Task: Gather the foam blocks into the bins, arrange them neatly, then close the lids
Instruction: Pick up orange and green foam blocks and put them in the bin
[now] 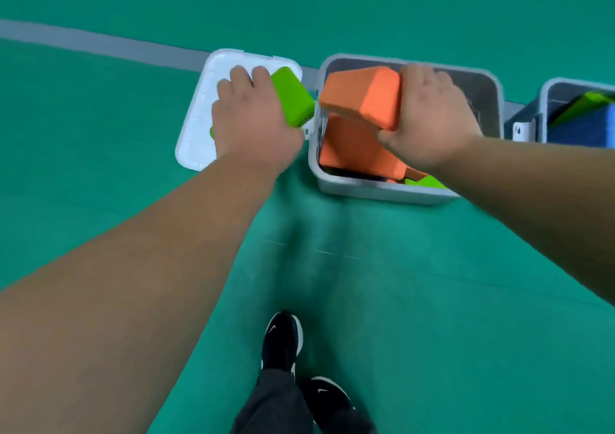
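Observation:
My left hand (249, 117) grips a green foam block (294, 99) above the white lid (196, 124) that lies open beside the grey bin (382, 192). My right hand (432, 117) grips an orange foam block (362, 96) over the bin's opening. Inside the bin lies another orange block (352, 149), with a green block (424, 181) at its near right corner. The two held blocks almost meet above the bin's left wall.
A second grey bin (545, 111) at the right edge holds green and blue blocks. A grey line (100, 44) crosses the green floor behind the bins. My black shoes (283, 340) stand on the floor below.

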